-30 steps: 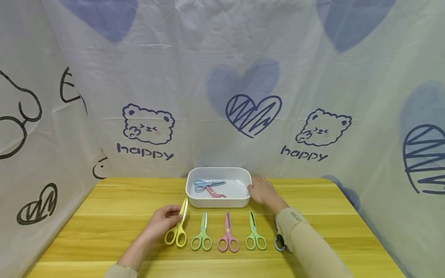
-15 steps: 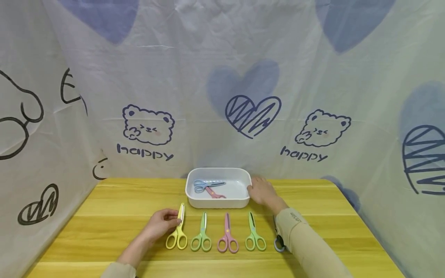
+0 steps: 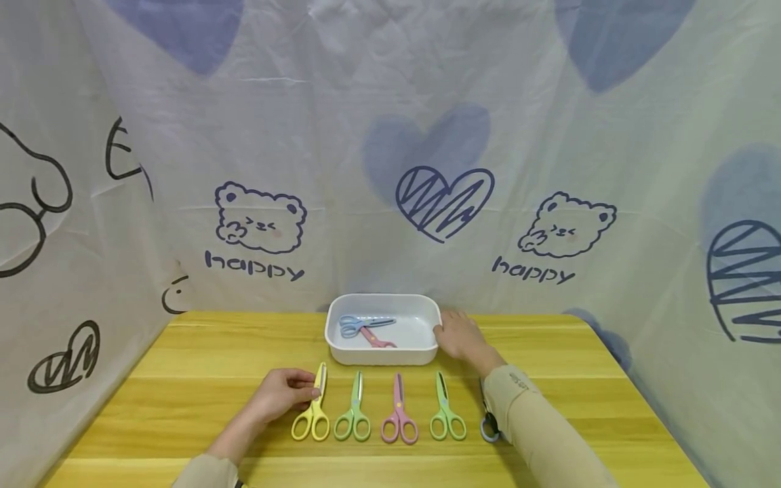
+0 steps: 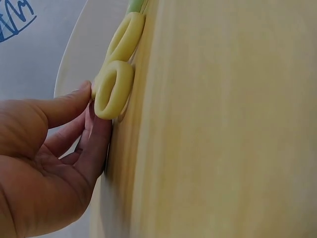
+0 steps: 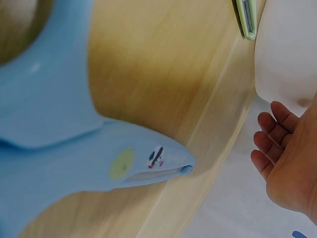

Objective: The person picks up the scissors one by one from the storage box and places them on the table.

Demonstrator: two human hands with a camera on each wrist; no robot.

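Note:
Thumb and fingers of my left hand (image 3: 282, 394) pinch yellow scissors (image 3: 314, 411) by the blade section. The scissors lie at the left end of a row, handles toward me; the left wrist view shows their yellow handle loops (image 4: 125, 89) at the tabletop. My right hand (image 3: 460, 335) rests against the right wall of a white bin (image 3: 384, 357), thumb at its rim. In the right wrist view its fingers (image 5: 270, 144) are loosely bent beside the bin, and the thumb is hidden. Inside the bin, blue scissors (image 3: 350, 327) lie across pink scissors (image 3: 369, 337).
Green scissors (image 3: 354, 405), pink scissors (image 3: 399, 407) and more green scissors (image 3: 443, 404) continue the row on the wooden table (image 3: 183, 386). Blue scissors (image 5: 74, 163) lie at its right end, partly under my right sleeve (image 3: 518, 393). A printed cloth (image 3: 354, 224) hangs behind.
My left hand has brought the yellow scissors slightly down toward me, level with the others, and turned them a little. My right hand and the bin have stayed put.

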